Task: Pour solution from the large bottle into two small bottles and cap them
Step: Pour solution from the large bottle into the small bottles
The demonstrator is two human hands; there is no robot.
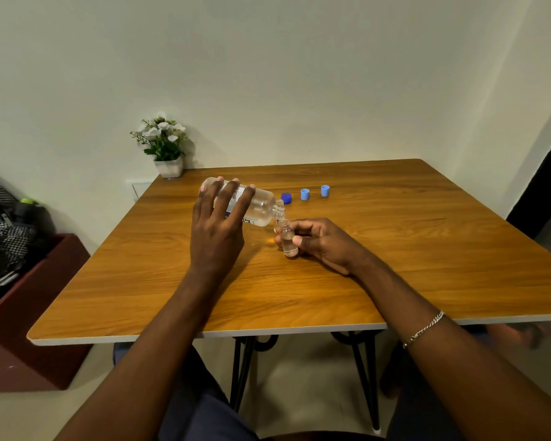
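Observation:
My left hand (218,224) grips the large clear bottle (258,206), tipped almost flat with its open neck pointing right and down. Its neck meets the mouth of a small clear bottle (288,241), which my right hand (320,241) holds upright just above the wooden table (395,249). Some clear liquid sits in the small bottle. A second small bottle seems to stand right behind it, mostly hidden. Three loose caps lie farther back: a dark blue cap (286,197) and two light blue caps (304,194) (324,190).
A white pot of artificial flowers (164,144) stands at the table's back left corner against the wall. A dark red cabinet (29,313) with clothes piled on it is left of the table. My knees are under the near edge.

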